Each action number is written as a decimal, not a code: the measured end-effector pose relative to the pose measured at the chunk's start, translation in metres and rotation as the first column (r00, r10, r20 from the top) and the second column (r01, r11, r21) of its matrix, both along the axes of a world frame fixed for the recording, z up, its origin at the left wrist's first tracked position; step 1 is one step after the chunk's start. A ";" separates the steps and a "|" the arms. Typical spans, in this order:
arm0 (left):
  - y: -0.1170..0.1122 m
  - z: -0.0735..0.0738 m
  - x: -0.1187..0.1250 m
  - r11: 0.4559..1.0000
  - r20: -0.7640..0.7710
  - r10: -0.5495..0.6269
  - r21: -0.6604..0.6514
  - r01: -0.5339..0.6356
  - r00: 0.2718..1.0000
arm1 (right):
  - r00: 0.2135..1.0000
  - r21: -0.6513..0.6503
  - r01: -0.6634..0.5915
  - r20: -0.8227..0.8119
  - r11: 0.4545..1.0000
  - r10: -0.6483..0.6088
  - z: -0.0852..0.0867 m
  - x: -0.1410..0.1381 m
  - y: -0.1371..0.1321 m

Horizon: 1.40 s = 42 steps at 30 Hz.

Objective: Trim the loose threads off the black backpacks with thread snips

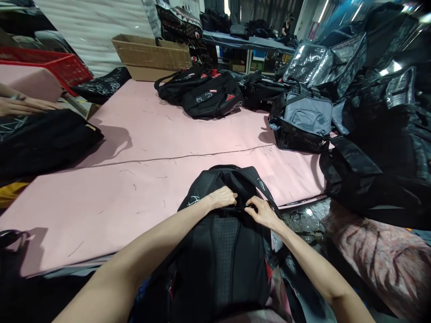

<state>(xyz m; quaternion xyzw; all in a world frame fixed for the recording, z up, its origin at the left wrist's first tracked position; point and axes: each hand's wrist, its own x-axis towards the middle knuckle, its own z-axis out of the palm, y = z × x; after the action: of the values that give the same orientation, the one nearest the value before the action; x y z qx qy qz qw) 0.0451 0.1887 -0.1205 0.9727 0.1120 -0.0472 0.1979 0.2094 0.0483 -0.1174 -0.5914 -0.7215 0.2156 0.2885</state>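
A black backpack (198, 273) with white stitched marks leans over the near edge of the pink table, its padded back panel facing me. My left hand (222, 198) is closed at the top opening, its curled fingers on the black fabric. Across the opening, my right hand (262, 212) pinches the edge near the zipper, thumb against fingers. The exact bit under each set of fingertips is partly hidden. A shoulder strap or side band curves up to the right of my right hand.
Black backpacks (212, 96) lie at the table's far side. A grey-lined open bag (308, 114) stands right of them. A cardboard box (151, 56) and red crate (72, 69) are behind. At left, another person's hand (30, 105) rests on a black bag (50, 139). Loose threads dot the pink tabletop (111, 197).
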 end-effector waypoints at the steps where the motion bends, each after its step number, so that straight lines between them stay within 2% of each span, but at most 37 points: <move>1: 0.000 -0.003 0.000 1.000 -0.001 -0.001 0.004 0.001 1.000 | 1.000 -0.003 -0.002 -0.003 1.000 0.002 -0.001 0.000 0.001; 5: -0.006 -0.009 -0.009 0.996 0.030 0.090 0.011 -0.090 0.996 | 1.000 -0.014 0.015 -0.011 1.000 -0.015 -0.002 0.003 0.006; 8: -0.013 -0.011 -0.021 0.965 0.067 0.262 0.003 -0.262 0.963 | 1.000 0.000 0.022 0.006 1.000 -0.022 0.003 0.006 0.014; 11: -0.017 -0.016 -0.030 0.907 0.074 0.421 -0.040 -0.419 0.904 | 0.993 0.021 -0.010 0.115 1.000 0.008 0.011 0.006 0.024; 14: -0.018 -0.021 -0.032 0.863 0.058 0.502 -0.103 -0.495 0.863 | 0.962 0.025 -0.079 0.263 0.997 0.069 0.018 0.004 0.039; 19: -0.024 -0.018 -0.033 0.817 0.051 0.567 -0.168 -0.552 0.822 | 0.888 0.011 -0.229 0.412 0.973 0.205 0.023 -0.006 0.063; 23: -0.028 -0.012 -0.035 0.796 0.059 0.589 -0.212 -0.567 0.806 | 0.809 -0.018 -0.302 0.524 0.953 0.266 0.021 -0.018 0.077; 27: -0.028 -0.013 -0.036 0.778 0.063 0.607 -0.249 -0.576 0.792 | 0.741 -0.047 -0.347 0.599 0.937 0.304 0.017 -0.027 0.082; 30: -0.027 -0.018 -0.036 0.770 0.076 0.617 -0.267 -0.580 0.783 | 0.727 -0.052 -0.356 0.612 0.933 0.312 0.016 -0.030 0.081; 33: -0.026 -0.019 -0.035 0.761 0.104 0.628 -0.289 -0.580 0.772 | 0.757 -0.033 -0.315 0.594 0.949 0.272 0.017 -0.030 0.077; 35: -0.026 -0.011 -0.035 0.746 0.136 0.650 -0.306 -0.592 0.748 | 0.794 -0.008 -0.255 0.568 0.967 0.214 0.018 -0.027 0.070; 38: -0.031 0.019 -0.045 0.719 0.203 0.682 -0.362 -0.594 0.702 | 0.888 0.023 -0.117 0.449 0.993 0.094 0.022 -0.018 0.056; 39: -0.034 0.033 -0.052 0.728 0.208 0.656 -0.425 -0.537 0.725 | 0.926 0.024 -0.056 0.375 0.998 0.043 0.023 -0.014 0.051; 40: -0.037 0.047 -0.059 0.744 0.193 0.593 -0.504 -0.439 0.782 | 0.959 0.015 0.006 0.285 1.000 -0.010 0.024 -0.010 0.047; 42: -0.044 0.071 -0.075 0.743 0.137 0.350 -0.644 -0.185 0.927 | 0.993 -0.028 0.105 0.062 0.994 -0.103 0.025 -0.005 0.041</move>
<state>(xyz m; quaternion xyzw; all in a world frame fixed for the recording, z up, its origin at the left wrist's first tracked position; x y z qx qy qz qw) -0.0304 0.1451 -0.0495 0.8244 0.2041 0.0699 0.5233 0.2042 0.0891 -0.0921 -0.6388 -0.6948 0.1935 0.2679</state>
